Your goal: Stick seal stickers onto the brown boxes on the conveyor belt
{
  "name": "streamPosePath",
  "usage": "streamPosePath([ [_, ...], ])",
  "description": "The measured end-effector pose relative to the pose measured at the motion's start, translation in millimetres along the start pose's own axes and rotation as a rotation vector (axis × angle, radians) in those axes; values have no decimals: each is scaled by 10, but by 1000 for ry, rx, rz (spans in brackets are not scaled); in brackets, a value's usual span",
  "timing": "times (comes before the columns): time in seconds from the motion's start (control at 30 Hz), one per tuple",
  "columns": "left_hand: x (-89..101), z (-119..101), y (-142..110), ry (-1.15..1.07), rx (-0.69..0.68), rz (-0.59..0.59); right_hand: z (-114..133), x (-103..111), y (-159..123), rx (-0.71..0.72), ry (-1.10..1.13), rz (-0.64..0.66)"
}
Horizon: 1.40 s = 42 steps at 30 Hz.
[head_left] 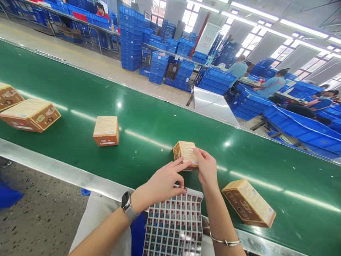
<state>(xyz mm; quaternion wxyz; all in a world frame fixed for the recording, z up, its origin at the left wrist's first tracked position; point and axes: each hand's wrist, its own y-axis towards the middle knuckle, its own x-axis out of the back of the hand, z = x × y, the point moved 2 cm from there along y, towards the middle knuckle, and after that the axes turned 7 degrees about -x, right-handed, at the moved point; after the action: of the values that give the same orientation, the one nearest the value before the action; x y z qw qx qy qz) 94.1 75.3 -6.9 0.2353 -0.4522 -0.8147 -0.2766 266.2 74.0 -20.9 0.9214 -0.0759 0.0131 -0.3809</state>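
A small tan carton (184, 153) stands on the green conveyor belt (149, 117) right in front of me. My right hand (206, 169) grips its right side with fingers curled over the top. My left hand (162, 183), with a watch on the wrist, lies with fingers stretched out, the fingertips pressing the carton's near face. Under my forearms a sheet of small printed stickers (174, 224) hangs over the belt's metal edge.
More cartons lie on the belt: one at the near right (249, 202), one at centre left (106, 131), two at the far left (30, 114). Beyond the belt stand stacks of blue crates (130, 39) and seated workers in blue (271, 85).
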Motion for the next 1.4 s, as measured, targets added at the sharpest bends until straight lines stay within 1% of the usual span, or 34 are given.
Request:
streamPosePath([
  [0.13,-41,-35,42,1,0,15,-31,82,12,60,-142,-58],
  [0.23,-83,-54,94,-18,4,34,-1,164,62,121,-257,-135],
  [0.37,-131,-63,137,-71,3,50,116,290,136,194,-355,-238],
  [0.47,-100,-79,67,-78,53,37,240,382,20,261,-400,-244],
  [0.5,-72,-89,20,-80,83,25,280,411,-69,287,-410,-229],
  [0.53,-36,-103,-36,-82,120,14,316,434,-177,314,-424,-182],
  [0.57,4,-120,-98,-83,159,4,345,451,-298,335,-442,-107],
  [0.6,47,-140,-161,-85,197,-2,363,455,-425,352,-473,27],
  [0.67,134,-184,-281,-87,262,-11,362,437,-672,357,-560,399],
  [0.7,173,-204,-334,-98,293,-14,348,434,-776,340,-592,550],
  [0.73,206,-221,-383,-115,323,-15,330,436,-858,319,-611,651],
  [0.77,234,-235,-427,-134,351,-12,312,445,-914,296,-617,695],
  [0.87,290,-258,-536,-141,434,0,264,476,-986,279,-611,713],
  [0.93,316,-271,-590,-96,475,12,247,482,-1002,310,-628,734],
  [0.97,327,-280,-611,-75,489,20,247,478,-1010,352,-647,740],
  [1.03,341,-301,-642,-52,496,39,267,450,-1030,503,-696,727],
  [1.17,348,-326,-681,-20,470,23,327,322,-1079,934,-782,640],
  [1.23,341,-326,-696,-1,469,9,332,252,-1103,1081,-806,612],
  [1.27,336,-324,-702,3,475,6,330,225,-1116,1127,-816,603],
  [1.33,333,-321,-714,-4,495,1,326,195,-1143,1173,-819,596],
  [1.4,342,-314,-732,-28,518,-19,330,192,-1158,1148,-787,623],
])
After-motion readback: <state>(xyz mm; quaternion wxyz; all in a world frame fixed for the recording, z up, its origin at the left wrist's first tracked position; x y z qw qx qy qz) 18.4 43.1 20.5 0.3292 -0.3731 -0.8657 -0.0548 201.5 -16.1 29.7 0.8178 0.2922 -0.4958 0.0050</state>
